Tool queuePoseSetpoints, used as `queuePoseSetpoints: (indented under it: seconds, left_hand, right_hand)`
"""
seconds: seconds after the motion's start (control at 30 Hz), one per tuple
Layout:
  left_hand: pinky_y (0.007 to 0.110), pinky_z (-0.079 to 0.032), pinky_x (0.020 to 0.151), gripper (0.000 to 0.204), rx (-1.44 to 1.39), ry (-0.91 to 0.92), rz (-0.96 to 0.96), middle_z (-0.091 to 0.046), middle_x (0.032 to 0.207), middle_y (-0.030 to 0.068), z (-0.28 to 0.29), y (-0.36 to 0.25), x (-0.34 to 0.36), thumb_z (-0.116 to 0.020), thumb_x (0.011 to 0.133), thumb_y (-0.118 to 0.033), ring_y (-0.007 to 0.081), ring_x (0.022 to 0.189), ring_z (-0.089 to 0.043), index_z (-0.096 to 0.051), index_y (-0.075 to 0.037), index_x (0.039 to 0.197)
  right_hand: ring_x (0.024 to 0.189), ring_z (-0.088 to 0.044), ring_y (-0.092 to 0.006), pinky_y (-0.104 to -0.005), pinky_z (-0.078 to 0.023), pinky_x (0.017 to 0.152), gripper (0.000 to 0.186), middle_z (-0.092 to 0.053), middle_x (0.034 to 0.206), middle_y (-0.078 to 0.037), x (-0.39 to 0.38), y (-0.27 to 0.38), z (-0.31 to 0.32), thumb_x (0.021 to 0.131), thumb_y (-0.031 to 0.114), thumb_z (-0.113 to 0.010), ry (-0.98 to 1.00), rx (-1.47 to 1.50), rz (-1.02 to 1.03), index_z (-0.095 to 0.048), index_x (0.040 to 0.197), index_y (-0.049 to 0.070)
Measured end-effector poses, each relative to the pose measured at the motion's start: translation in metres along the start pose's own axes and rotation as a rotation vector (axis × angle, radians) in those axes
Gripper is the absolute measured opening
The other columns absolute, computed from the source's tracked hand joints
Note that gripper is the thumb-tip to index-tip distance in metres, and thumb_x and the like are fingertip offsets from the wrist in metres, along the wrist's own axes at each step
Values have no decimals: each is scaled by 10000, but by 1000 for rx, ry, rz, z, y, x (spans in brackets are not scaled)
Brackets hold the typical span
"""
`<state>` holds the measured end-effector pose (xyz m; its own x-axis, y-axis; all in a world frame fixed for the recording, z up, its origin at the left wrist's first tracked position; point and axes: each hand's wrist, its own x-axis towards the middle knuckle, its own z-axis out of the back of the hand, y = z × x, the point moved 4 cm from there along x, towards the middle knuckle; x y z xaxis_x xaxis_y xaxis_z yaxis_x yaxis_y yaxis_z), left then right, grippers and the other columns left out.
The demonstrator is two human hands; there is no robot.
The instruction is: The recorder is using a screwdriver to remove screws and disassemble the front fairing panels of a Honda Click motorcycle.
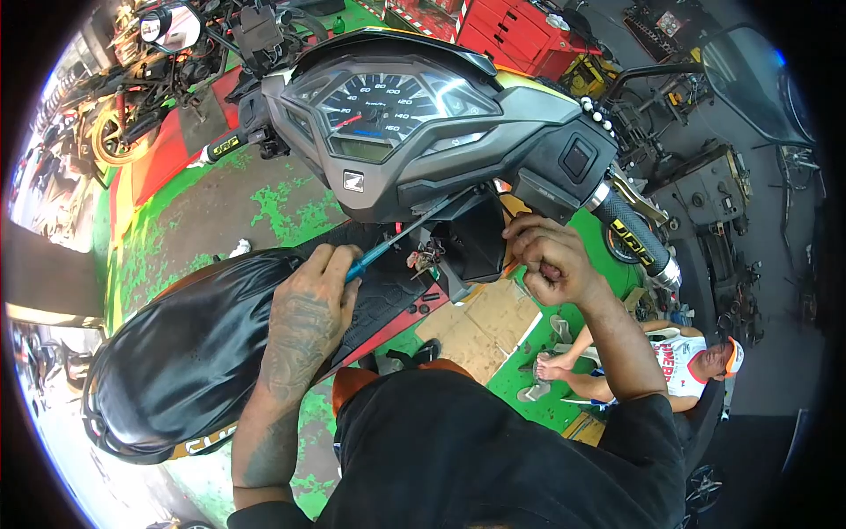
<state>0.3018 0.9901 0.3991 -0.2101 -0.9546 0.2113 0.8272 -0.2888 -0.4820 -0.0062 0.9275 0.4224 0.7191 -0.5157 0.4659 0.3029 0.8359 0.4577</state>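
Observation:
My left hand [317, 286] is closed round the blue handle of a screwdriver [374, 253]. Its long shaft slants up and right, with the tip end under the scooter's dark handlebar cover [388, 185]. Close below the right side of that cover, my right hand [555, 260] has its fingers curled in. What they grip, if anything, cannot be made out. Between the hands, a bundle of wires and connectors [427, 257] shows in the opened front of the scooter. Above sits the speedometer [379, 110].
The black seat [194, 353] lies at the left. Right and left handlebar grips [630, 234] [225, 148] and mirrors [753, 88] stick out. Flattened cardboard [489, 326] covers part of the green floor. Another person [683, 366] sits at the right. Red tool cabinets [507, 35] stand behind.

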Motion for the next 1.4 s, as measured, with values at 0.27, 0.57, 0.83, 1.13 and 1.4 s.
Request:
queuePoseSetpoints:
  seconds: [0.27,0.57,0.83,1.13,1.4]
  left_hand:
    - [374,-580,756,329,86,-71,-75,-603,987,72,1,1,-4,-740,853,-81,240,864,-679,-642,-74,1167]
    - [334,-541,724,326,408,-175,-231,-637,1032,56,18,-15,2,-727,851,-164,197,872,-653,-688,-108,1170]
    - [382,-566,741,289,150,135,56,-659,971,118,20,-12,10,-730,907,-232,258,894,-696,-618,-40,1091]
    - [426,-588,670,272,291,-37,-117,-631,913,141,18,-2,7,-719,931,-228,314,765,-714,-573,-25,1038]
    - [441,-567,716,254,8,118,89,-642,837,136,15,-4,7,-651,981,-254,337,839,-704,-579,-28,1072]
  right_hand:
    - [971,-711,-339,-365,-495,676,222,-646,798,-45,4,2,1,637,-8,-637,13,23,14,-505,780,98]
    - [964,-713,-329,-375,-519,689,211,-645,793,-42,5,2,1,652,-16,-632,17,36,16,-523,793,97]
    - [940,-696,-364,-445,-564,846,191,-666,779,-91,4,-2,1,645,-13,-587,62,27,-48,-454,730,95]
    - [905,-710,-349,-387,-538,702,219,-604,756,-66,7,0,0,628,-29,-611,23,56,18,-481,761,87]
    - [890,-692,-351,-449,-563,868,191,-646,756,-88,7,-1,0,627,-42,-556,25,48,-38,-450,723,84]
